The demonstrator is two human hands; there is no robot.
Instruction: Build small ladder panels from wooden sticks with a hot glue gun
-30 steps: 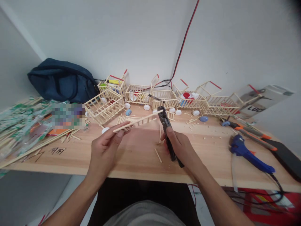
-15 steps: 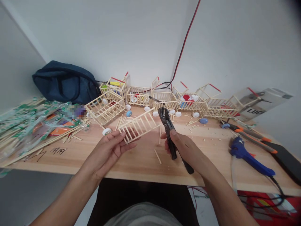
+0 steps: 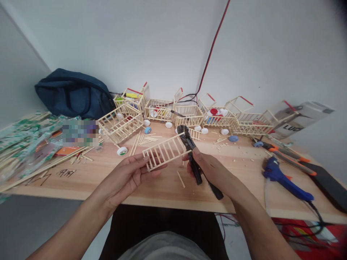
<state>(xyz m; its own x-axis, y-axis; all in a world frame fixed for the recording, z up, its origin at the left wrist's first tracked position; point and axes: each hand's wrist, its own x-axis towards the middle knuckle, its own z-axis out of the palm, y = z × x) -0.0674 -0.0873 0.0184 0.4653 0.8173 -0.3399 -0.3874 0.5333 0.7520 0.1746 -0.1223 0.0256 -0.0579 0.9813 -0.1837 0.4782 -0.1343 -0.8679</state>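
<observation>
My left hand pinches the near end of a small ladder-like frame of wooden sticks, held flat above the wooden table. My right hand grips black cutting pliers by the handles. The plier jaws sit at the far right end of the stick frame, touching it. A loose stick lies on the table just below the frame.
A row of stick-built carts with bottle-cap wheels lines the wall. A dark blue bag and packets of sticks lie at left. At right are a blue glue gun, orange-handled tools and a box.
The stick frame has turned from edge-on to flat and come lower and nearer. The pliers have shifted left, so their jaws now meet the frame's right end.
</observation>
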